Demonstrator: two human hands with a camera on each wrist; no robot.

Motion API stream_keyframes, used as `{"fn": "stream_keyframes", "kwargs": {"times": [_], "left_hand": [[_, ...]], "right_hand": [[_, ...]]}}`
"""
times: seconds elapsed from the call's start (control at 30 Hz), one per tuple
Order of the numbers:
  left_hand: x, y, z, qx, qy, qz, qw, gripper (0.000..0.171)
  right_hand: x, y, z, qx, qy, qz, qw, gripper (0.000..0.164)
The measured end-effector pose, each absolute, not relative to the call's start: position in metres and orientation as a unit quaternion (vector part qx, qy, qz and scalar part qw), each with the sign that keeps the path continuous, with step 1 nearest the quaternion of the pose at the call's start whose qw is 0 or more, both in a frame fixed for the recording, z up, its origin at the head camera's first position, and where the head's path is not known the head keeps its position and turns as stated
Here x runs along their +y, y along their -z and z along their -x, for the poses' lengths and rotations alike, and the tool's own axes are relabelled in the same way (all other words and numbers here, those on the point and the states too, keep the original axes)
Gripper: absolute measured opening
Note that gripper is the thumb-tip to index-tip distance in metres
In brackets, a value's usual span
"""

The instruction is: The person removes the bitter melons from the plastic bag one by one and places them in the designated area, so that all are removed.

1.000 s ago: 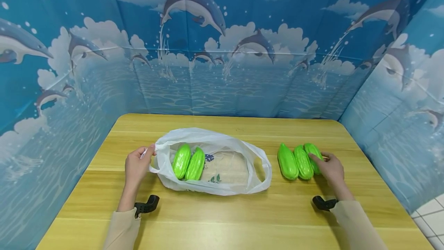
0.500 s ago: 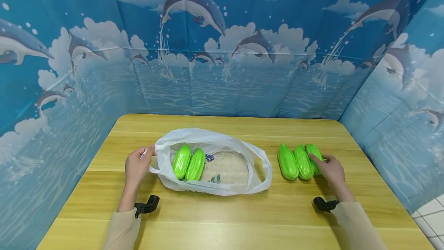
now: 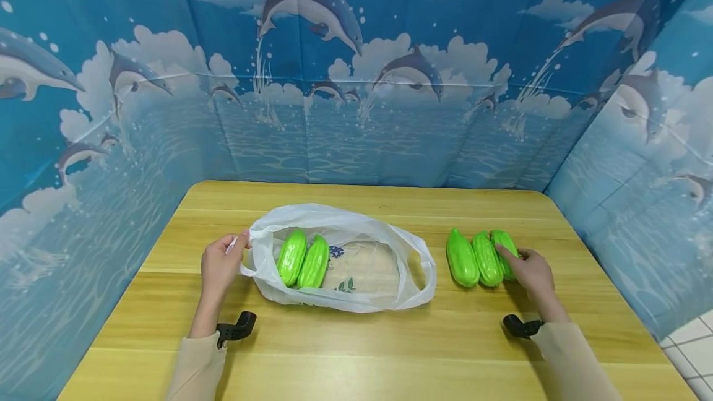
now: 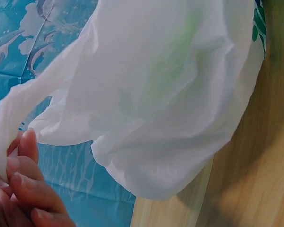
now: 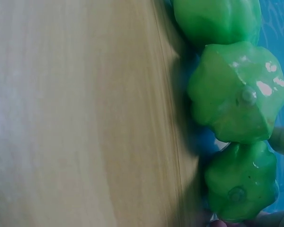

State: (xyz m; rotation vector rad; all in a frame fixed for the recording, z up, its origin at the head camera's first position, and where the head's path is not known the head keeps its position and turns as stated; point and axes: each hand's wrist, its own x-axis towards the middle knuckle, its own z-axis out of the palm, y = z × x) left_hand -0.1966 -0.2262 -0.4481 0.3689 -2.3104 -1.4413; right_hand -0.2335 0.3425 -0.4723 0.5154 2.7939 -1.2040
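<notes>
In the head view, my left hand pinches the left handle of a white plastic bag, which lies open on the table. The left wrist view shows its curled fingers on the handle. Two glossy green bitter melons, one nearer the handle and one beside it, lie inside. Right of the bag, three more lie side by side: a left one, a middle one and a right one. My right hand grips the right one between thumb and fingers.
The wooden table has a rounded far edge. Behind and at both sides hangs a blue dolphin-print curtain. The bag's right handle loop lies a little left of the three bitter melons. Each wrist wears a black camera mount.
The bitter melon under my right hand has shifted very slightly to the right. My left hand and the bag have stayed in place.
</notes>
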Motion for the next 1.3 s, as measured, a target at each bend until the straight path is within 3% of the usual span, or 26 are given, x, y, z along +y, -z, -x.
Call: {"fn": "stream_keyframes", "kwargs": {"times": [0.3,0.63,1.13,1.3], "left_hand": [[-0.226,0.448,0.197,-0.824,0.513,-0.139,0.195,0.043],[-0.226,0.448,0.197,-0.827,0.510,-0.139,0.192,0.047],[-0.224,0.448,0.196,-0.826,0.513,-0.131,0.192,0.047],[-0.224,0.447,0.195,-0.826,0.512,-0.128,0.195,0.047]], "right_hand": [[0.343,0.469,0.233,0.894,0.412,-0.176,-0.020,0.097],[0.331,0.452,0.238,0.890,0.391,-0.185,-0.143,0.083],[0.306,0.431,0.239,0.857,0.445,-0.131,-0.226,0.064],[0.304,0.433,0.245,0.842,0.479,-0.116,-0.222,0.059]]}}
